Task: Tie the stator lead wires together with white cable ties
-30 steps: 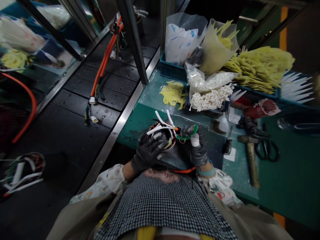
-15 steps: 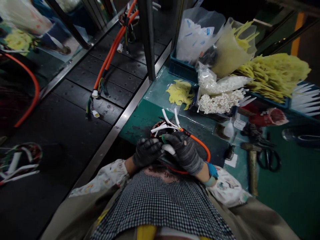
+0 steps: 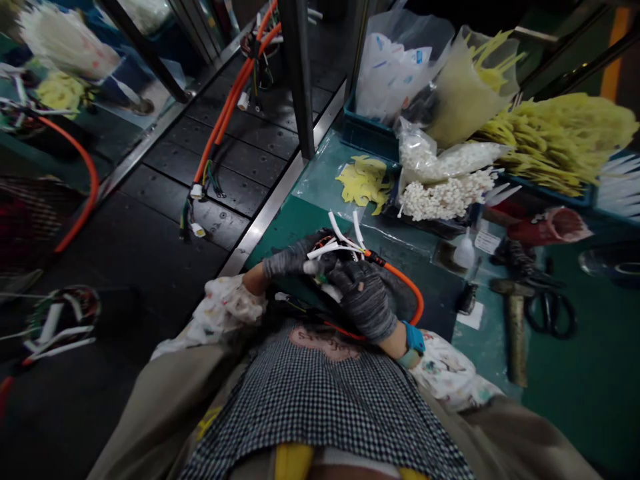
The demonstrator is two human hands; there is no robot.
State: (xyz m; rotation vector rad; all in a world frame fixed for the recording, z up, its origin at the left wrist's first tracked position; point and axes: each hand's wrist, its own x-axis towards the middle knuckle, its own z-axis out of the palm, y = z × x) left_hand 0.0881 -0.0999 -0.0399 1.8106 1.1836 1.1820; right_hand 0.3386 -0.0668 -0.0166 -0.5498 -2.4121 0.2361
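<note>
A round wound coil part (image 3: 327, 250) with white sleeves sticking up and an orange cable (image 3: 407, 293) looping off its right side lies at the near edge of the green bench (image 3: 575, 373). My left hand (image 3: 289, 261), in a dark glove, reaches in from the left and its fingers close on the part's left side. My right hand (image 3: 363, 299), also gloved, lies over the near right of the part with fingers curled on its wires and a white sleeve.
A hammer (image 3: 515, 327) and scissors (image 3: 550, 310) lie to the right, near a small white bottle (image 3: 465, 252). Bags of white pieces (image 3: 440, 190) and yellow strips (image 3: 545, 137) fill the back. A dark conveyor (image 3: 165, 220) with an orange wire harness (image 3: 220, 127) runs on the left.
My left hand has shifted from the near side of the part to its left side, forearm now reaching across. My right hand stays over the wires. The view has tilted slightly.
</note>
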